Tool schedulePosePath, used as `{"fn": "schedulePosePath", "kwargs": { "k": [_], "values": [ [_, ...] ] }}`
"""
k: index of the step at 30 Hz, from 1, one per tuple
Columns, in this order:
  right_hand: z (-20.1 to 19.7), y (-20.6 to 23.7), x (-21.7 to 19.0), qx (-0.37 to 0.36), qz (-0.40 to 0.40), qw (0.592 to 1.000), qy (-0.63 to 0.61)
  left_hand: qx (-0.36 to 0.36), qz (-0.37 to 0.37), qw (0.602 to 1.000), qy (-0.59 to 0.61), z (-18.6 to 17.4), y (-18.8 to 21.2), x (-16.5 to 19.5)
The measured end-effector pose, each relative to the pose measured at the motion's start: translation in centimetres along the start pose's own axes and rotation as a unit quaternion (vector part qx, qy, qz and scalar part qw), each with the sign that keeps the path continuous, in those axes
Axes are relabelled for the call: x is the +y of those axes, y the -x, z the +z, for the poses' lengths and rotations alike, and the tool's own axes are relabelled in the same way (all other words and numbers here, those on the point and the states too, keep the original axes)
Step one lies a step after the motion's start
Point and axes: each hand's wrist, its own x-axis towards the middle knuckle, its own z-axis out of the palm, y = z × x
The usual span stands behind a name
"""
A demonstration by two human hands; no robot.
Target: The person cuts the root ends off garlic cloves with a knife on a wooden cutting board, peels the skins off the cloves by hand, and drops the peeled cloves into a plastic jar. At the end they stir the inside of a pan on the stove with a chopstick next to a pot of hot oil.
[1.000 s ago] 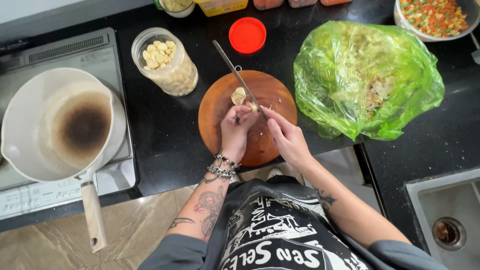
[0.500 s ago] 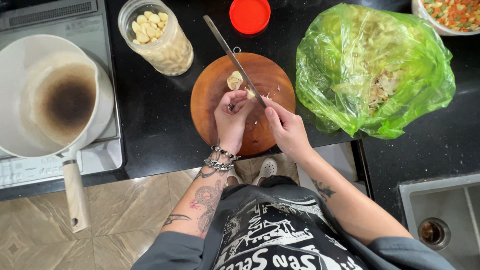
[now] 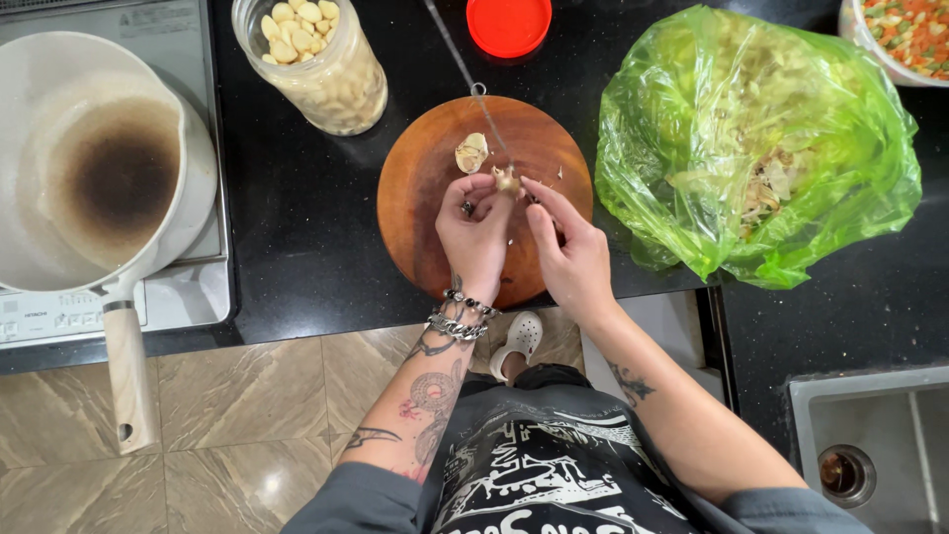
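Over a round wooden cutting board (image 3: 420,203), my left hand (image 3: 476,235) pinches a small garlic clove (image 3: 508,181) between its fingertips. My right hand (image 3: 567,252) grips a knife (image 3: 473,79) whose thin blade points away across the board, passing right by the clove. A peeled garlic clove (image 3: 472,153) lies on the board just beyond my fingers. Small scraps of skin lie near my right fingers.
A glass jar of peeled garlic (image 3: 314,54) stands left of the board, its red lid (image 3: 508,23) behind. A green plastic bag (image 3: 761,138) with peelings lies right. A white pan (image 3: 94,168) sits on a cooktop (image 3: 193,297). Vegetable bowl (image 3: 905,35) far right; sink (image 3: 875,455) lower right.
The view has shifted so things sit lower and further left. My hands have drawn closer together around the clove, and the knife now points more steeply away.
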Motion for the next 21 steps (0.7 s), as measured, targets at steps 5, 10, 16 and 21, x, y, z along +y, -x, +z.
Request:
{"fn": "schedulePosePath", "kwargs": {
  "k": [5,10,16,21],
  "values": [
    [0.2,-0.9,0.7,-0.022,0.115,0.978,-0.17,-0.053,-0.057,0.996,0.046,-1.0,0.1,1.1],
    [0.9,-1.3,1.0,-0.031,0.129,0.974,-0.185,-0.085,-0.146,0.977,0.128,-1.8,-0.8,3.1],
    [1.5,-1.8,0.4,-0.049,0.158,0.966,-0.2,-0.113,-0.192,0.968,0.119,-3.2,-1.5,5.3],
    [1.8,-2.3,-0.7,0.041,0.085,0.993,0.068,-0.148,-0.207,0.961,0.112,-4.8,-3.2,5.0]
  ]
}}
